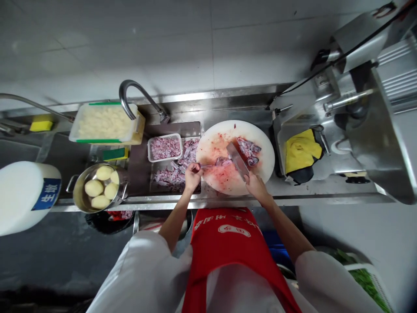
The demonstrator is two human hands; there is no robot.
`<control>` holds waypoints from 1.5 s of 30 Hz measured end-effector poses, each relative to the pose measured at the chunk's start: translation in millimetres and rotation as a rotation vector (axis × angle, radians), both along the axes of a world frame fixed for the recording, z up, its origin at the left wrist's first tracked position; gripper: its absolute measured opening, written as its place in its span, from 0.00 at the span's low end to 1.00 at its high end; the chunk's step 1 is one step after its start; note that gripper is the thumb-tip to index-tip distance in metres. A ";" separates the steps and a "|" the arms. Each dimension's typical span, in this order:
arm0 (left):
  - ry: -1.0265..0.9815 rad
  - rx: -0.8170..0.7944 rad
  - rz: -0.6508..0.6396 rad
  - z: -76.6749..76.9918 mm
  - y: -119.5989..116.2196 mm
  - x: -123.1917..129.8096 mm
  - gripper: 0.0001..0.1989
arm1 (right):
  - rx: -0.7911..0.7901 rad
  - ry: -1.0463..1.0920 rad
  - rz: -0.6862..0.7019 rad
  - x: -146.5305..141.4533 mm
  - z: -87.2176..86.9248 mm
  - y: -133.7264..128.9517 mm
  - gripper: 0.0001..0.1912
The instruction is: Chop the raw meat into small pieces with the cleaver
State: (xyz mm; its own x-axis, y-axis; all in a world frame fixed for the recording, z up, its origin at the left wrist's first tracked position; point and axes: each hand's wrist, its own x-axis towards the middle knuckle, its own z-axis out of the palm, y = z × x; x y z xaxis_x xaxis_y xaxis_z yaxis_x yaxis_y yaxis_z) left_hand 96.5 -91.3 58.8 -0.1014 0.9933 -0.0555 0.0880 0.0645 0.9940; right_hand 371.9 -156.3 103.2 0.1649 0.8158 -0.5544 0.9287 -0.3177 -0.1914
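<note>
While our right hand point(256, 187) grips the cleaver point(237, 161) by its handle, our left hand point(193, 175) pinches the raw meat point(223, 161) by its thin end at centre frame. If the smeared round board point(224, 184) beneath is slick, the meat could slide and the blade stray towards our left hand.

The round cutting board point(216, 145) looks like white plastic, smooth and matt, with red smears. Over it, the cleaver point(237, 161) has a blade of smooth grey metal. The meat point(223, 162) there is moist and glossy. Left of the board, the curved faucet point(123, 93) is of shiny metal and the basket point(149, 148) is of white perforated plastic. Right of it, the yellow cloth point(299, 150) looks matt.
</note>
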 end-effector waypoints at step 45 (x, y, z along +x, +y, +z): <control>-0.066 -0.052 0.391 -39.2 -37.9 -52.5 0.08 | 0.245 -0.070 0.161 -84.2 56.7 45.9 0.24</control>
State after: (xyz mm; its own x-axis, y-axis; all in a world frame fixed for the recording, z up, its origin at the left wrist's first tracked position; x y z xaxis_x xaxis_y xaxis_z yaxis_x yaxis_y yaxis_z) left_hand 43.9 -129.2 19.5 -0.4655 0.8763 -0.1241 -0.0171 0.1313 0.9912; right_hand 287.7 -110.4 159.9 0.0536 0.9426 -0.3296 0.9771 -0.1177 -0.1775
